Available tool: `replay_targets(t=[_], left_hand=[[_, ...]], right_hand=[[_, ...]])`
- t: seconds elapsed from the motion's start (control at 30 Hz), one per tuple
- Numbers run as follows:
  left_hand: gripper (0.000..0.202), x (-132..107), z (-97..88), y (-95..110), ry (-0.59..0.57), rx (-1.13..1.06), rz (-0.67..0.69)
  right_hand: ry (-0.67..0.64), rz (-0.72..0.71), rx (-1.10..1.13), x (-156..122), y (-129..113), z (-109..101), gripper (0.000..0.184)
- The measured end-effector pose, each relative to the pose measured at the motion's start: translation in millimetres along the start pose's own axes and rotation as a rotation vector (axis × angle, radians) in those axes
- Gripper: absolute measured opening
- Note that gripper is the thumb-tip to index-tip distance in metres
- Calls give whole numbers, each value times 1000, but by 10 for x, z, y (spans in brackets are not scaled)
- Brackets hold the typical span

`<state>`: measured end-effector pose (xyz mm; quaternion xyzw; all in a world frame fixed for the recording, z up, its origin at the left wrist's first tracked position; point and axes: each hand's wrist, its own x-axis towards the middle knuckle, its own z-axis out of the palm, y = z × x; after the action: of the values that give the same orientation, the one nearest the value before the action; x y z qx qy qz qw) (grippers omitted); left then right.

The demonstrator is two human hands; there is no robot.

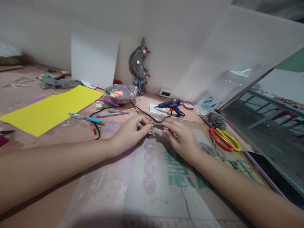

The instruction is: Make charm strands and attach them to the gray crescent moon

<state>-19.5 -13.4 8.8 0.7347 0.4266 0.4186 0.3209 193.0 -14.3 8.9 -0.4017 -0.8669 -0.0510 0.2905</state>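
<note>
My left hand is closed in a pinch on a small grey craft piece with yellow beads. Facing it, my right hand pinches the end of a slim dark grey piece that reaches to the beaded one. Whether the two are joined is too small to tell. Both hands are just above a printed plastic sheet. A loose grey yarn strand trails below them over the sheet. Beyond the hands, a blue glue gun rests by a white paper.
Red and yellow scissors, a grey yarn ball and a phone lie right. Yellow paper, pens and a metal bowl are left. A grey moon decoration leans on the wall; a clear bottle stands nearby.
</note>
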Motion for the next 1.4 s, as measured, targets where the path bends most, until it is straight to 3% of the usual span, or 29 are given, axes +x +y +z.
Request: replay_targets(t=[0.37,0.77,0.87,1.07,1.23,1.4], left_hand=[[17,0,22,-45,-35,-66,-38],[13,23,30,-75,-3,-82,-30],[14,24,32,-70,-2,-68,-22],[17,-7,8,-6,-44,55,81],[14,-54,17,32,-92,210,250],[15,-45,13,42,-75,160,179]], right_hand=[[-25,15,49,-4,-8,-12,25],[68,65,156,-27,13,24,24],[98,132,195,-31,-25,9,24],[3,361,405,1,-145,5,17],[-64,341,500,27,-221,-2,12],[-98,311,553,-5,-182,26,15]])
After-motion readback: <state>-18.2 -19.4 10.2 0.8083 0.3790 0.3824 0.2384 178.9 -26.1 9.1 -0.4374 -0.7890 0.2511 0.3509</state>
